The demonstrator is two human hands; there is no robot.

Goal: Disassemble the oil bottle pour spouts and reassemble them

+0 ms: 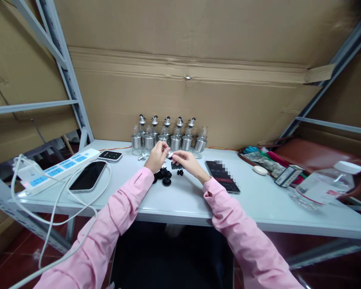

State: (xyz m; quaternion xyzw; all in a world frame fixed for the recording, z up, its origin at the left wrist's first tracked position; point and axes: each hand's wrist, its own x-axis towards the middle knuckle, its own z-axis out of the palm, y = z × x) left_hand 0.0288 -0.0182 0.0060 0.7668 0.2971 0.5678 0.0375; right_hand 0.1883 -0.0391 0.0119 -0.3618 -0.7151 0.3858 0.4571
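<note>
My left hand (157, 157) is closed in a pinch at the middle of the table. Close to its right, my right hand (187, 161) is also pinched, fingertips almost meeting the left's. Between them is a small shiny silver piece (170, 154), probably a pourer part; its exact shape is too small to tell. Below the hands lie several round black caps (166, 181) and some tiny black pieces (179, 172). Behind stand glass bottles with steel sleeves (175, 143); several in the back row carry pourer spouts (167, 120).
Left are a power strip (63, 168) with white cables, a phone (88, 176) and a small black device (110, 155). Another phone (222, 176) lies right of my hand. Farther right are a white oval object (260, 170), a small box (289, 176) and a plastic bottle (325, 186).
</note>
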